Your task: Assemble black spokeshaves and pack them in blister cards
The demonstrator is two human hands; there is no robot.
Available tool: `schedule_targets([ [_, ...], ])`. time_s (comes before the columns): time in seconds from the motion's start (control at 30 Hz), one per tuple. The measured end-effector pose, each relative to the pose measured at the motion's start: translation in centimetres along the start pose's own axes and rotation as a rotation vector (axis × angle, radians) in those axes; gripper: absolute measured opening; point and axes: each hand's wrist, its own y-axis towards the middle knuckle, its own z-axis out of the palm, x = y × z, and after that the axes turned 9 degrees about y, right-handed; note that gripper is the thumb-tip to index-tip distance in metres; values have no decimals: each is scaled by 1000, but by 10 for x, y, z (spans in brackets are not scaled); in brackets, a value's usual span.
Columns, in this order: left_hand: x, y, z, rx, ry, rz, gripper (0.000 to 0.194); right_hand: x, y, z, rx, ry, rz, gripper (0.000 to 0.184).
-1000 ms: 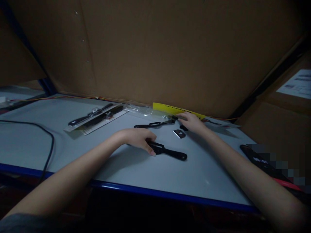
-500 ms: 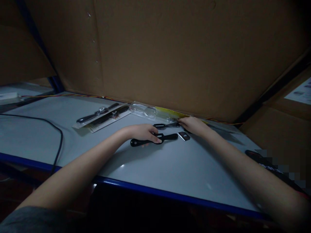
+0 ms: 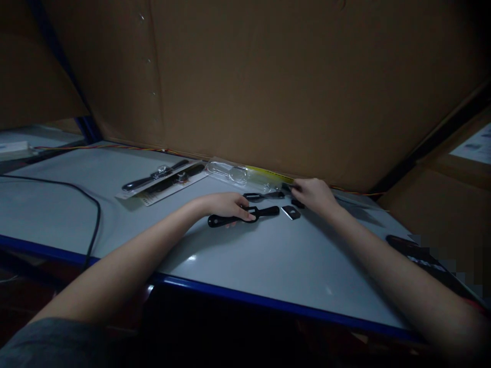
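My left hand (image 3: 232, 206) is closed around the black spokeshave body (image 3: 264, 211), thumb across its middle beside the rectangular opening. A second black spokeshave body (image 3: 255, 196) lies just behind it. Past the handle's right end rests a flat metal blade (image 3: 290, 212) with a bright edge and a dark slot. My right hand (image 3: 312, 194) pinches a small dark flat piece (image 3: 287, 187), mostly covered by the fingers, so its kind is unclear. Under that hand, a small black part (image 3: 297, 203) sits on the table.
Clear plastic blister packaging (image 3: 233, 174) with a yellow card lies against the cardboard wall (image 3: 245, 92). Two packaged spokeshaves (image 3: 164, 184) lie at the left. A black cable (image 3: 90, 199) crosses the left side, and a blue edge (image 3: 238, 299) runs along the table's front.
My right hand has lifted and shifted slightly right, with the small dark piece between its fingers. More of the black part beneath it shows. My left hand keeps its hold on the spokeshave body.
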Motion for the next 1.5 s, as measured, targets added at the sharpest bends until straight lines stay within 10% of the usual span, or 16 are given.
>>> schedule_targets([
  [0.2, 7, 8, 3, -23, -181, -23, 29, -4, -17, -15, -170, 682, 161, 24],
  [0.43, 0, 12, 9, -47, -714, -15, 13, 41, -38, -29, -77, 1509, 269, 26],
  [0.7, -11, 12, 24, 39, -1028, 44, 25, 74, -49, -41, -202, 1204, -235, 7],
  [1.1, -16, 12, 27, 145, -1243, -24, 45, 79, -56, -35, -63, 935, -542, 31],
  [1.3, -15, 15, 31, 3, -1252, -31, 30, 74, -54, -41, 5, 921, -459, 41],
  [1.5, -16, 16, 28, -216, -1220, -53, 21, 11, -40, -28, -40, 759, 73, 27],
])
